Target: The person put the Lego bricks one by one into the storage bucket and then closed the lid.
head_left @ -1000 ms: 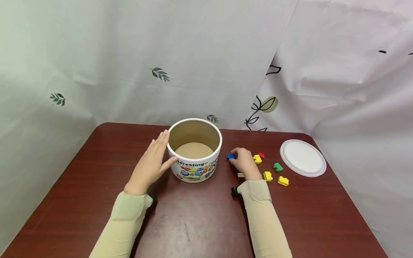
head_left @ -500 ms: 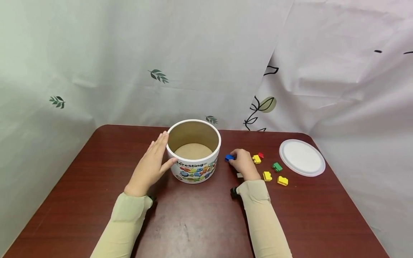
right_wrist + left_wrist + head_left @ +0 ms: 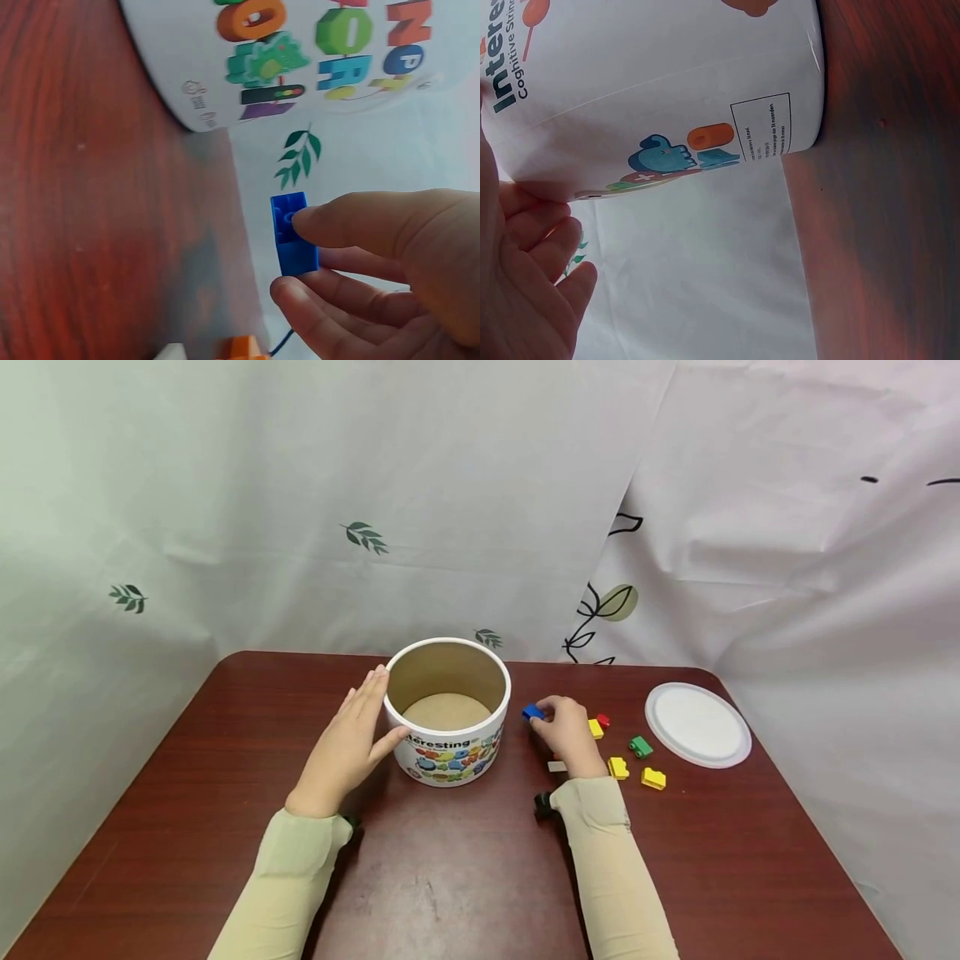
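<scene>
A round white bucket [image 3: 448, 758] with colourful printed pictures stands open-topped at the middle of the table. My left hand [image 3: 343, 743] lies along its left side with fingers straight, fingertips near the rim and thumb against the front wall. In the left wrist view, the fingers [image 3: 544, 240] rest at the bucket's printed wall [image 3: 652, 75]. To the right of the bucket, my right hand [image 3: 567, 737] pinches a blue toy brick [image 3: 532, 712] between thumb and fingers. The right wrist view shows this blue brick [image 3: 297, 259] held clear of the table, its hollow side partly under the thumb.
Yellow bricks [image 3: 653, 778], a green brick [image 3: 641, 747], a red brick [image 3: 603, 720] and a whitish piece [image 3: 557, 767] lie around the right hand. An orange piece [image 3: 244, 348] shows in the right wrist view. A white round lid [image 3: 697, 725] lies at the far right.
My right hand has raised the blue brick from the table and tilted it slightly. My left hand stays at the bucket, and the head view has shifted a little.
</scene>
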`<control>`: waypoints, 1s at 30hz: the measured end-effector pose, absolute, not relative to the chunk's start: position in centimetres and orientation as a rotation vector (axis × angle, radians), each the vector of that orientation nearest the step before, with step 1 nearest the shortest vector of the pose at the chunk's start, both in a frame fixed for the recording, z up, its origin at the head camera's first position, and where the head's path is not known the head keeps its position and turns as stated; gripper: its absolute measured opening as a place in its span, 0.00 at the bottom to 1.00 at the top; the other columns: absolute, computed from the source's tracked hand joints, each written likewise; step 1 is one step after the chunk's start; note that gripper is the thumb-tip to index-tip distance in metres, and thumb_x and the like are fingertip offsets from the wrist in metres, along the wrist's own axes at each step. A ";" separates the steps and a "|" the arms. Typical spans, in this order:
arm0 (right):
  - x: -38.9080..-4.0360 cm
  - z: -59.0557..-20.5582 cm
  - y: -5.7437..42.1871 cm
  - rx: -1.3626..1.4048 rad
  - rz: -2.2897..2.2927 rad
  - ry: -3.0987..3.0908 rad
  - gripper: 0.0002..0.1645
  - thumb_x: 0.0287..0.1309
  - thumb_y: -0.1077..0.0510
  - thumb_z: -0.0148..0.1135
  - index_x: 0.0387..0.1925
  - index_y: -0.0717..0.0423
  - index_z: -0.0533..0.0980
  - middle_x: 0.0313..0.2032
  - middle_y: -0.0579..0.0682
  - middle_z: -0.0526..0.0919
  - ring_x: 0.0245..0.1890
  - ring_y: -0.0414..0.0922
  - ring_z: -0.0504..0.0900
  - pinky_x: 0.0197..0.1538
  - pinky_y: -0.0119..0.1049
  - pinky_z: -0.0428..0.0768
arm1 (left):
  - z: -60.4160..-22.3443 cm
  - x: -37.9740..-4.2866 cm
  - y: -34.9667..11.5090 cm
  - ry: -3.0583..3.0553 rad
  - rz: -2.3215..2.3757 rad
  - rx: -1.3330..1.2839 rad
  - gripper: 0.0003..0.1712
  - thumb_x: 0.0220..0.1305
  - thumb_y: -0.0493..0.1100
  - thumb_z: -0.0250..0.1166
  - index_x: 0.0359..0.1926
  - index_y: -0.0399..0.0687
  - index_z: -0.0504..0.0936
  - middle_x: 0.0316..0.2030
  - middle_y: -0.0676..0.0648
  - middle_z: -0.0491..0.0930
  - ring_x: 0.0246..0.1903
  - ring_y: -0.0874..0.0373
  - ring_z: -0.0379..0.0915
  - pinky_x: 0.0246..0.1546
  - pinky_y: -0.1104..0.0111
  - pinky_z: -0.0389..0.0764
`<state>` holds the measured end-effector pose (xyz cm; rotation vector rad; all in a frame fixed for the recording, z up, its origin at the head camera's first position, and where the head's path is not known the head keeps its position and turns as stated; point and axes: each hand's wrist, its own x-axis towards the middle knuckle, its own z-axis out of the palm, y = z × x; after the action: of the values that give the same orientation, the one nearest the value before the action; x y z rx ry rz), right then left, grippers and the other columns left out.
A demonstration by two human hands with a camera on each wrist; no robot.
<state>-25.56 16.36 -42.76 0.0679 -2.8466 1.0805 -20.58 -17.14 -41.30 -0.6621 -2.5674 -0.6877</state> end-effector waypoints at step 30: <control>-22.6 -37.7 15.5 0.123 1.248 -2.361 0.17 0.59 0.58 0.74 0.49 0.61 0.85 0.41 0.56 0.83 0.39 0.48 0.86 0.45 0.44 0.88 | -41.5 -20.6 -17.2 -2.561 -0.688 -0.662 0.50 0.72 0.59 0.62 0.79 0.36 0.50 0.78 0.37 0.52 0.77 0.41 0.48 0.77 0.49 0.49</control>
<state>-22.59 15.51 -37.68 0.1226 -2.3608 1.2475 -20.61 -17.24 -41.47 -0.6618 -2.5611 -0.6882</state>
